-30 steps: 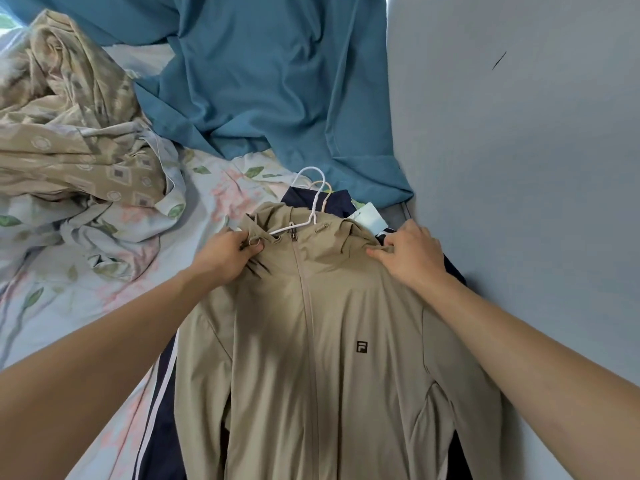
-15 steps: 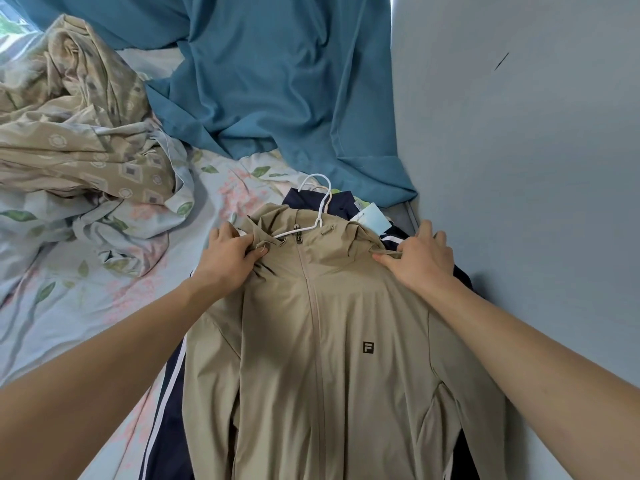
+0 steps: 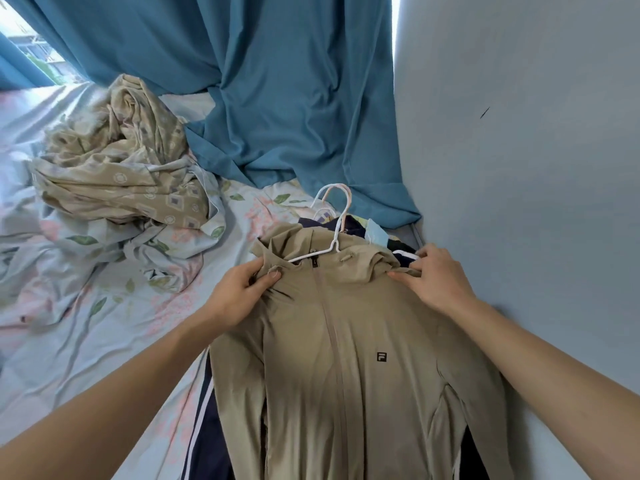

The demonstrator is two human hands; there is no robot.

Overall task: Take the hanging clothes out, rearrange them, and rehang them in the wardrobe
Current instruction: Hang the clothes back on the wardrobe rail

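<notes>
The collar of the beige zip jacket is pinched by the fingers of the left hand and right hand. It is spread on the bed, on its white hanger, over a navy garment. Removal seems done; rehanging remains.

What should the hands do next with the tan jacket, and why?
Probably lift it by the shoulders. The left hand and right hand each pinch a shoulder of the tan jacket, which is zipped and already sits on the white hanger, lying on a navy garment on the bed.
</notes>
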